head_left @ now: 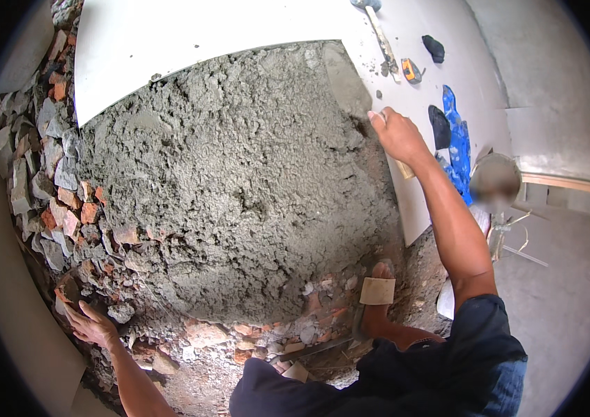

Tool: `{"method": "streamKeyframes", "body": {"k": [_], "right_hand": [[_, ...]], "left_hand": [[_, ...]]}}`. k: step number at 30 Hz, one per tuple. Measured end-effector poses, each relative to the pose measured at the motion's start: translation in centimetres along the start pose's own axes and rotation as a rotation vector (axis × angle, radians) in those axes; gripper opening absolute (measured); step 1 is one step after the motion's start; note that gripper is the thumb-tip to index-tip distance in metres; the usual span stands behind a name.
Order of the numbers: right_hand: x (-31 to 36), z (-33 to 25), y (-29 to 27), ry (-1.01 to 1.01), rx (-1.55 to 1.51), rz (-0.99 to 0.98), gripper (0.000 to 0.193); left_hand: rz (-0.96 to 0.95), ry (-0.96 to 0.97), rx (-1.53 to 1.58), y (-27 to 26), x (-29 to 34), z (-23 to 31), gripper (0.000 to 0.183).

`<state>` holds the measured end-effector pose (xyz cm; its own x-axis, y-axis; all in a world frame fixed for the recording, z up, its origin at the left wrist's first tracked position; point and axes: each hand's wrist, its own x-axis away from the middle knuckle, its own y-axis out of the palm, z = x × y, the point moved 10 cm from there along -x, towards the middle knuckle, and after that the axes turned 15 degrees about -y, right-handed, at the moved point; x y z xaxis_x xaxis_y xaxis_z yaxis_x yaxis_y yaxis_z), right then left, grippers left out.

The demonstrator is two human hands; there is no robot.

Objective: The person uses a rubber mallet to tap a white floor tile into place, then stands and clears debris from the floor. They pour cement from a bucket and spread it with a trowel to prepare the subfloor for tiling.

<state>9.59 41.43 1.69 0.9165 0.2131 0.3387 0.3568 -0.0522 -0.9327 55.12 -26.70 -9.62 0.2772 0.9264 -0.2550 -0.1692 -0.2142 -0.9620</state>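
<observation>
My right hand [400, 139] is closed round a trowel at the right edge of a wide bed of wet grey mortar [239, 181]. The end of its wooden handle [406, 169] sticks out below my fist. Beyond my fingers, a smooth grey face [348, 80], apparently the mortar-coated blade, lies over the bed's far right corner. At the lower left, my left hand [93, 325] is open, fingers stretched out and thumb apart. Its fingertips are against or close beside a broken brick [67, 290]; whether they bear on it I cannot tell.
Broken bricks and stones [65, 208] line the left side. A large white board [204, 42] borders the mortar. To the right lie a hammer [381, 42], a tape measure [411, 71], dark pads [433, 48], blue gloves or cloth [457, 139] and a round container [495, 170]. My sandalled foot [378, 313] stands nearby.
</observation>
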Motion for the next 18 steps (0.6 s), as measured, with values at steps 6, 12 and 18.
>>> {"method": "streamKeyframes", "body": {"k": [6, 12, 18], "right_hand": [[-5.2, 0.7, 0.7, 0.123, -0.027, -0.118, 0.049], [-5.5, 1.2, -2.8, 0.137, -0.194, -0.164, 0.048], [-2.0, -1.0, 2.0, 0.361, -0.719, 0.023, 0.049]], "left_hand": [[-0.007, 0.02, -0.016, 0.3, -0.2, -0.4, 0.073], [0.0, 0.03, -0.064, 0.2, 0.1, 0.0, 0.068], [-0.004, 0.059, -0.005, -0.5, 0.4, 0.9, 0.069]]}}
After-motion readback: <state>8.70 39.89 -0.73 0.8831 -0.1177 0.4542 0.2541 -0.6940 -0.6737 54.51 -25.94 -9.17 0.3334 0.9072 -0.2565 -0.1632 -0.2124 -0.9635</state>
